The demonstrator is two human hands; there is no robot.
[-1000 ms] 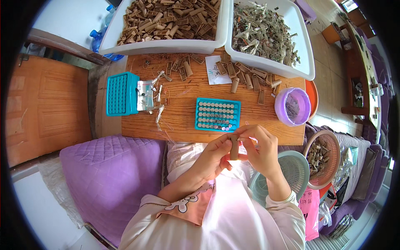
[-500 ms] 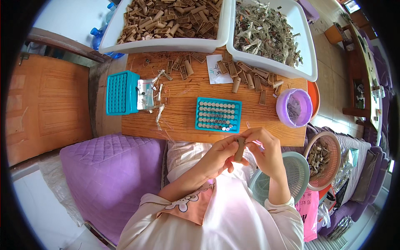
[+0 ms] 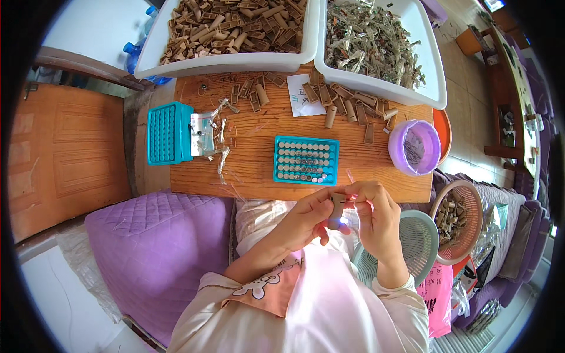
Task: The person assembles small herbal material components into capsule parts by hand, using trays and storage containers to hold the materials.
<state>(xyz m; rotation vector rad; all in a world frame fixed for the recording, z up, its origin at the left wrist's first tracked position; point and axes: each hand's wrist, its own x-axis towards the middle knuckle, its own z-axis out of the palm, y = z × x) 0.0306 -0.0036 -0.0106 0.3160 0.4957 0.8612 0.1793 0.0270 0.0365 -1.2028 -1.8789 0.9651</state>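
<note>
Above my lap, my left hand [image 3: 303,220] grips a small brown cork-shaped plastic casing [image 3: 337,206] between thumb and fingers, holding it roughly upright. A bluish-white light glows at the casing's lower end. My right hand [image 3: 378,220] is closed beside the casing's upper end, its fingertips pinched together; what they hold, if anything, is too small to make out. Just beyond my hands on the wooden table lies a teal tray [image 3: 335,154] with rows of silver coin cells [image 3: 303,154].
White bins of brown casings [image 3: 235,32] and of wire bundles [image 3: 376,50] stand at the back. Loose casings [image 3: 350,109] lie before them. Stacked teal trays [image 3: 168,134] are at left, a purple-lined bowl [image 3: 395,150] at right. Two baskets, green [image 3: 426,232] and pink [image 3: 475,220], flank my right arm.
A light now shines at the lower end of the casing, where none showed before. The casing has turned a little, and my right hand has shifted slightly. The whole view has moved slightly.
</note>
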